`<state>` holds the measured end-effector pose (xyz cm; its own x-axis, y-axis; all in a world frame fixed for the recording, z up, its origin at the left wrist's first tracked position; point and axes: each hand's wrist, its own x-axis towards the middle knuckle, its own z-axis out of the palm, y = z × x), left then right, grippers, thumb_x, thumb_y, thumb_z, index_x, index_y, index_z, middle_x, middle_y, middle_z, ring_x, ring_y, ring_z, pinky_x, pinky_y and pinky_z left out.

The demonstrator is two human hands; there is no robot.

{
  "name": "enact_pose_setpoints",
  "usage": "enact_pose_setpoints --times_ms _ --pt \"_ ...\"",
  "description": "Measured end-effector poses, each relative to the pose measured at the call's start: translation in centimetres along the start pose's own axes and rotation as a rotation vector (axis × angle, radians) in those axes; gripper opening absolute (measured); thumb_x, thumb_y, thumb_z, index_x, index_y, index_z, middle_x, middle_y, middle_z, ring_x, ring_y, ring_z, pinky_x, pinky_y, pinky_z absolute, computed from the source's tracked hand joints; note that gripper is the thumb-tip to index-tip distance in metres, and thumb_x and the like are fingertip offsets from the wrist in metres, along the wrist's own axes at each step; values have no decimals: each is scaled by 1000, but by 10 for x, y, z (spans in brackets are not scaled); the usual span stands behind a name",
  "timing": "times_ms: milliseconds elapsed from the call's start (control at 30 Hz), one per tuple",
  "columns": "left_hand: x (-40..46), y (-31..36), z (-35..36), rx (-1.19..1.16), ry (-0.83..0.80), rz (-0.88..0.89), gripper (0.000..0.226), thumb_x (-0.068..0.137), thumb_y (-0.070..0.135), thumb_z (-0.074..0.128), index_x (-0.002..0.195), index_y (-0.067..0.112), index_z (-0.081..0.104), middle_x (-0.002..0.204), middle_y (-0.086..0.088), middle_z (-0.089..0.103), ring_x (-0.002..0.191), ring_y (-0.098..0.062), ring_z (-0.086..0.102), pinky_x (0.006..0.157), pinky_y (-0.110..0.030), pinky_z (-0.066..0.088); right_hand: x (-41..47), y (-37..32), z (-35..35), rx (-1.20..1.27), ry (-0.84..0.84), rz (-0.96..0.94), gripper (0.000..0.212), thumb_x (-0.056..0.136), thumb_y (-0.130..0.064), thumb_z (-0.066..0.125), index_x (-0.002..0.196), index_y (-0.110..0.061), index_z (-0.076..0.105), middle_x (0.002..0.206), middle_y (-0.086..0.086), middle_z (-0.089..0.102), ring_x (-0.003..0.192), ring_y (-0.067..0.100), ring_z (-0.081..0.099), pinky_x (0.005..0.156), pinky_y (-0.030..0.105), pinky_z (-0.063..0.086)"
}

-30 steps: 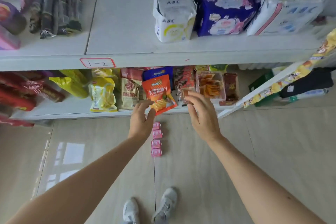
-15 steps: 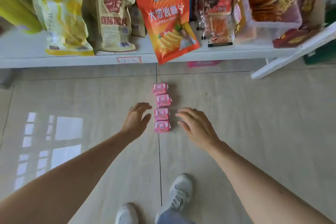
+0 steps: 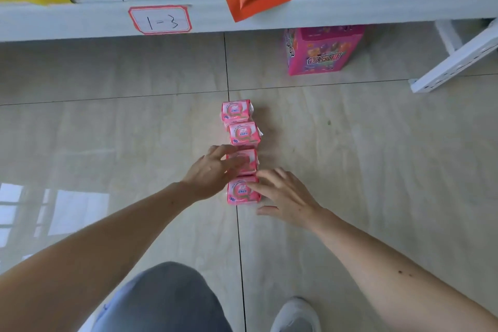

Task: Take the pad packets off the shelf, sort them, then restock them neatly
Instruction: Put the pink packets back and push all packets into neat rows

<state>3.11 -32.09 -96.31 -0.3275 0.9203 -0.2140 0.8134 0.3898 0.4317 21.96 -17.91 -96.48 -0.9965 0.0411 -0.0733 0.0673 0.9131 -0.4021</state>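
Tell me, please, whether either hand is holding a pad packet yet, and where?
Neither is gripped yet. The left hand fingers rest on the third packet; the right hand touches the nearest packet.

Bare forearms, grey trousers (image 3: pixel 167 302), one pale grey sneaker (image 3: pixel 296 315).

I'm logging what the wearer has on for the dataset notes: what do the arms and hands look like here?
Both forearms are bare, with no sleeves in view. The left hand and right hand wear no gloves, and no rings or watch show.
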Motion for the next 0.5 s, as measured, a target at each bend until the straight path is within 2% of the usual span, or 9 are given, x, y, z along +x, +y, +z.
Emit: enact_pose_setpoints --times_ms 67,167,267,333,400,500 --pt "0 -3 2 8 16 32 57 88 58 24 126 34 59 138 -2 47 120 -32 45 91 -45 49 3 1 8 -3 34 5 64 68 -47 79 126 -26 61 130 2 52 111 20 40 94 36 44" --pt "-1 -7 -2 6 21 55 59 87 62 24 123 34 62 138 -4 47 122 -31 44 91 -42 47 4 4 10 53 136 11 52 67 -43 83 113 -23 69 129 3 53 113 23 41 95 36 45" --pt "-5 -14 -4 -46 44 76 40 91 50 43 119 31 65 138 -6 47 123 -29 45 92 -39 47 -4 8 4 80 190 50 46 62 -44 85 96 -16 72 125 5 56 116 23 43 92 37 48" --pt "-6 -18 -3 -82 38 66 32 91 39 56 122 31 63 140 -4 44 125 -25 44 93 -35 46 -10 6 1 102 143 131 57 55 -48 87 96 -15 66 127 3 55 117 20 45 92 32 45" --pt "-5 -19 -2 -113 3 44 39 88 37 62 127 33 58 141 -1 41 125 -21 43 93 -34 47 -13 0 1 100 53 207 67 54 -50 86 104 -15 58 131 0 51 118 18 46 90 28 40" --pt "-4 -17 2 -145 -36 22 52 81 33 72 129 31 53 138 0 39 124 -20 42 93 -35 47 -13 -7 6 76 -1 253 61 67 -46 80 109 -14 50 122 0 55 108 21 53 81 30 42"
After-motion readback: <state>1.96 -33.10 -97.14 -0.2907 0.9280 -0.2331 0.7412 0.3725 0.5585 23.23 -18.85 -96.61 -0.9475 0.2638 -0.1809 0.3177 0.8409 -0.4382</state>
